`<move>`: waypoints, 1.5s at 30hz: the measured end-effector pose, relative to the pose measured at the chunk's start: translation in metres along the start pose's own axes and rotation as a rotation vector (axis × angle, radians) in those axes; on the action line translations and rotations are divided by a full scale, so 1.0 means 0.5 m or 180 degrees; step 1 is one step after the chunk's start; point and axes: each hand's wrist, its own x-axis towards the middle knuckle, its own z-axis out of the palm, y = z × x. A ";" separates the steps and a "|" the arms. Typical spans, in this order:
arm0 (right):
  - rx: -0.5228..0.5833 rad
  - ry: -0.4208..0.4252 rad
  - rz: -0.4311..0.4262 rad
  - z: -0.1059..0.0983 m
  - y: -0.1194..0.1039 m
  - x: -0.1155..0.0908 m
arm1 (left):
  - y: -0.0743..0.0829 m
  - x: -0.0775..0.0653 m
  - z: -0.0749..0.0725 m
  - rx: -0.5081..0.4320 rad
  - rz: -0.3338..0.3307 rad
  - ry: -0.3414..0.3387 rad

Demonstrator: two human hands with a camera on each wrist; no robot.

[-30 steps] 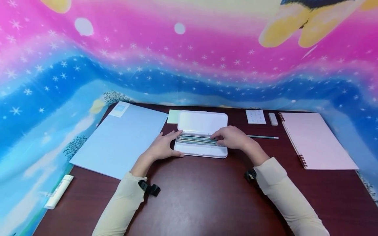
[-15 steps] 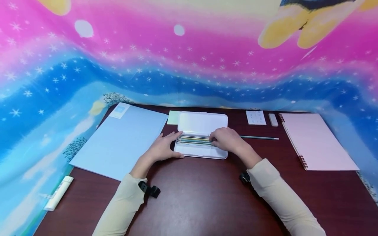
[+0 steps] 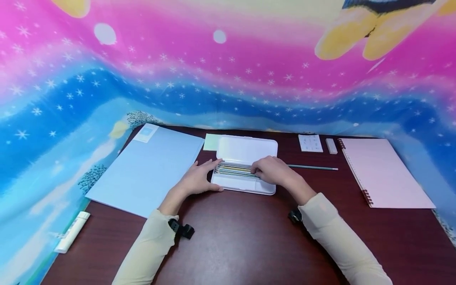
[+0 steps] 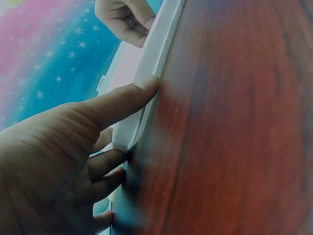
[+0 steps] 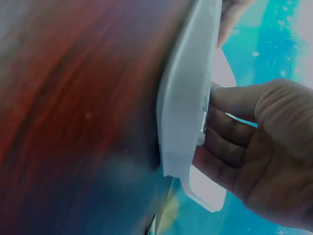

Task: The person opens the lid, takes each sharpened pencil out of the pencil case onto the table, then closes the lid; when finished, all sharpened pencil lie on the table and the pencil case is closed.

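Observation:
A white pencil case [image 3: 233,183] lies in the middle of the table with its lid [image 3: 246,148] raised at the back. Several pencils [image 3: 233,170], mostly green with some yellow, lie lengthwise inside. My left hand [image 3: 196,179] holds the case's left end, its thumb on the front edge and its fingers round the side, as the left wrist view confirms. Over the right part of the case, my right hand [image 3: 273,170] has curled fingers and thumb pinching the pencils' right ends. Those ends are hidden beneath the hand. In the right wrist view, its fingertips reach past the case wall [image 5: 183,107].
A green pencil [image 3: 313,167] lies right of the case. Behind it are a small printed paper [image 3: 310,143] and an eraser [image 3: 331,146]. A pink spiral notebook [image 3: 388,174] is at right; a light blue folder [image 3: 149,170] and a white tube [image 3: 73,232] are at left.
My right hand has moved slightly left over the pencils, uncovering more of the green pencil at right. The left hand keeps its place on the case.

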 end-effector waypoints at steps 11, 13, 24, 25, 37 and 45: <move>0.0166 -0.0049 -0.0212 0.004 -0.005 -0.016 | 0.004 -0.001 -0.001 0.0012 -0.0008 -0.0006; 0.0140 -0.0025 -0.0242 0.007 -0.007 -0.016 | 0.004 -0.001 0.001 0.0021 0.0003 0.0001; 0.0367 0.0278 -0.0192 0.012 0.023 -0.031 | 0.003 -0.002 0.007 0.0056 0.0006 0.0023; 0.0414 0.0328 -0.0191 0.009 0.029 -0.034 | 0.003 -0.002 0.007 0.0054 0.0008 0.0029; 0.0722 0.0694 -0.0147 -0.021 0.119 -0.078 | -0.001 -0.003 0.006 0.0037 -0.0021 0.0038; 0.0746 0.0786 0.0090 -0.042 0.177 -0.119 | -0.002 -0.001 0.004 0.0029 0.0000 0.0040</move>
